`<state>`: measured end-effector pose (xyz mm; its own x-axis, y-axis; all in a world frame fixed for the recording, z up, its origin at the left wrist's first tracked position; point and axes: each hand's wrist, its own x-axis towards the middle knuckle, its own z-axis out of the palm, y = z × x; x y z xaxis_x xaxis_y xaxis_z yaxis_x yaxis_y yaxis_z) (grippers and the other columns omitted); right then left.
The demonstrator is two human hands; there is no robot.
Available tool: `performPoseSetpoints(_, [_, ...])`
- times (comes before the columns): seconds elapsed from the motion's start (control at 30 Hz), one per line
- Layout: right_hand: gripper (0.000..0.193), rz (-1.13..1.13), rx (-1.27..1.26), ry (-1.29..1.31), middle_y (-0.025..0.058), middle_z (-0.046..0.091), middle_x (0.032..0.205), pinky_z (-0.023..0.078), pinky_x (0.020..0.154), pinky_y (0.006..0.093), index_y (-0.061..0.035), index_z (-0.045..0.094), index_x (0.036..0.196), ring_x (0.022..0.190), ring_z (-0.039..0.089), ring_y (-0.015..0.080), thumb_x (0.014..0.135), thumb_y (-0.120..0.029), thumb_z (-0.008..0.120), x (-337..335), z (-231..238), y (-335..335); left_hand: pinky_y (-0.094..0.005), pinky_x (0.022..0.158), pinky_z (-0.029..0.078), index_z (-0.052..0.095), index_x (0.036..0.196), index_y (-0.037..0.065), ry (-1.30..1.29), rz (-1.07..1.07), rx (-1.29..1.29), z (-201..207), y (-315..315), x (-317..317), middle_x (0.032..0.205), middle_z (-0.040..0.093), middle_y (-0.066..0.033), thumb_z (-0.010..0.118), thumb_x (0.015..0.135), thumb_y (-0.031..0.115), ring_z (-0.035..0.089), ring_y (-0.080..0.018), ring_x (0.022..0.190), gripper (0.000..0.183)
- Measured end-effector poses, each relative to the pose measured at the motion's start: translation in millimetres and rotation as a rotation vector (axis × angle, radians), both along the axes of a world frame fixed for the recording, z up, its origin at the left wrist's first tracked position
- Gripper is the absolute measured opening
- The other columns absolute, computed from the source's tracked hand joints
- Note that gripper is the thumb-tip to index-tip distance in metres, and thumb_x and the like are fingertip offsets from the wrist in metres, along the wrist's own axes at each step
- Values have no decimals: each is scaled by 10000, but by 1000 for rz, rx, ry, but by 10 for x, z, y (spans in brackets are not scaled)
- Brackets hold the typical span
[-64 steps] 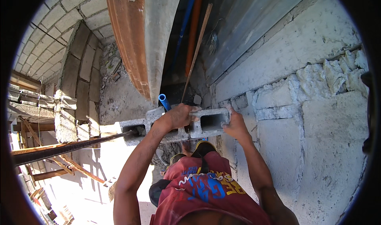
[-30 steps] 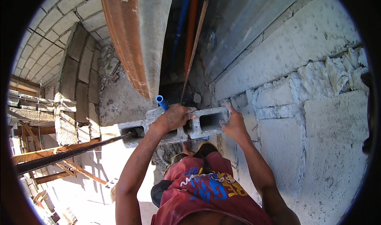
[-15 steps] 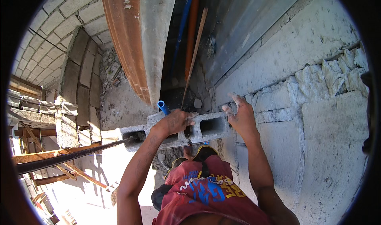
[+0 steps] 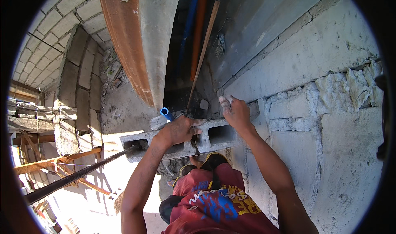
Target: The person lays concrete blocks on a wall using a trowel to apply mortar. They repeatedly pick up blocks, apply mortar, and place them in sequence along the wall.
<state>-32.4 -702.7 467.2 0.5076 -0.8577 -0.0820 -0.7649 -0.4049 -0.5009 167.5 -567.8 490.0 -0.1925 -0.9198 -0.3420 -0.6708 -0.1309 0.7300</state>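
A grey concrete hollow block (image 4: 202, 146) lies in line with the low course before me, its hollow cells facing up. My left hand (image 4: 181, 131) lies over its top, fingers bent at the web between two cells. At the block's right end, beside the plastered wall, my right hand (image 4: 236, 112) is raised with its dusty fingers curled together. Anything inside those fingers is hidden. Just beyond my left hand, the open end of a blue pipe (image 4: 166, 112) sticks up.
A dark bar (image 4: 82, 168) slants into the left cell. A thin rusty rod (image 4: 204, 48) rises beyond the block. Corrugated metal sheets (image 4: 154, 40) stand ahead. The rough block wall (image 4: 350, 147) runs along my right. Wooden boards (image 4: 57, 157) cross at the left.
My right hand has moved left, nearer the block's end, and its spread fingers have curled together. My left hand stays on the block. The view has shifted slightly.
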Motion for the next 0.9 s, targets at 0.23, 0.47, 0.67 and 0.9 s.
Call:
performPoseSetpoints(0.23, [125, -35, -58, -380, 170, 702, 785, 527, 661, 400, -22, 679, 900, 736, 690, 342, 889, -139, 635, -104, 423, 107, -425, 771, 521, 614, 1266, 17, 104, 43, -14, 93, 1, -29, 795, 660, -277, 675, 897, 284, 682, -390, 801, 460])
performPoseSetpoints(0.47, [80, 88, 156, -836, 89, 680, 745, 511, 645, 303, 23, 657, 863, 700, 662, 191, 823, -38, 692, -826, 1406, 764, -411, 718, 511, 597, 1283, -10, 49, 29, 5, 56, -31, -94, 831, 686, -249, 686, 900, 328, 684, -293, 724, 518])
performPoseSetpoints(0.67, [95, 357, 951, -332, 65, 678, 776, 534, 622, 282, 17, 657, 880, 683, 659, 175, 805, -42, 648, -1650, 909, 1090, -393, 831, 514, 601, 1259, -36, -3, 12, -84, 65, -50, -180, 1022, 690, -259, 702, 884, 294, 702, -348, 869, 510])
performPoseSetpoints(0.9, [417, -982, 1541, -987, 260, 620, 1140, 546, 929, 515, 63, 483, 1232, 1070, 641, 404, 860, -97, 582, -1491, -1386, 1415, -337, 872, 500, 609, 1221, -48, 147, -2, -80, -116, -92, -222, 1076, 693, -207, 652, 939, 264, 670, -230, 948, 423])
